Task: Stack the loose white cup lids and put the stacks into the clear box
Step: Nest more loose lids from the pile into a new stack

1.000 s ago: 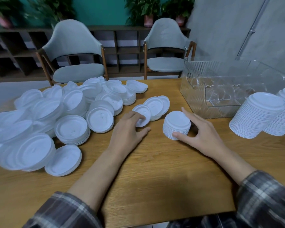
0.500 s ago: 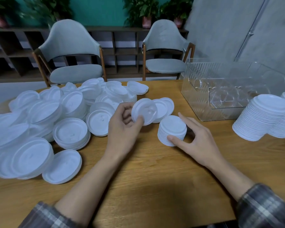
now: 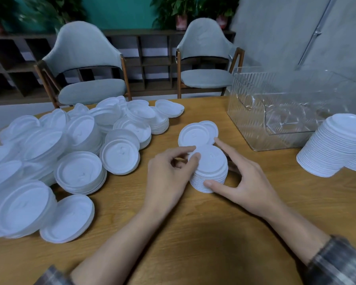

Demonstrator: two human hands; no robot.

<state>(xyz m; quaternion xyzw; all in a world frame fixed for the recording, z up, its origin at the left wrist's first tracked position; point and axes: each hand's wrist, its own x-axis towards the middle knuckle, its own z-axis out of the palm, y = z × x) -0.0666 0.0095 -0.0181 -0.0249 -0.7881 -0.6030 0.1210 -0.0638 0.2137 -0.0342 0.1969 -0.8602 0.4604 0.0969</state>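
the short stack (image 3: pixel 211 173) of white lids stands on the wooden table (image 3: pixel 193 233) near its middle, between both hands; the left hand (image 3: pixel 168 177) pinches the left rim of the top lid (image 3: pixel 211 159) between thumb and forefinger, its other fingers curled under; the right hand (image 3: pixel 249 182) holds the stack in a wide span, thumb against its near lower edge, forefinger stretched past its far side, the rest tucked behind its right wall; two loose lids (image 3: pixel 195 133) lie overlapped just behind the stack, and whether the forefinger tip touches them i cannot tell; the heap of loose lids (image 3: pixel 80 140) covers the table's left part up to the far edge, and a strip of bare wood separates its nearest tilted lid from the left hand; the clear box (image 3: pixel 275 112) sits open-topped at the back right, its rounded near corner apart from the stack across bare wood; two tall stacks (image 3: pixel 335 149) lean at the right edge of view, in front of the box's near wall; the widest bare wood lies on the near side, under the forearms and plaid sleeves (image 3: pixel 337 262); two grey chairs (image 3: pixel 84 64) stand past the far edge
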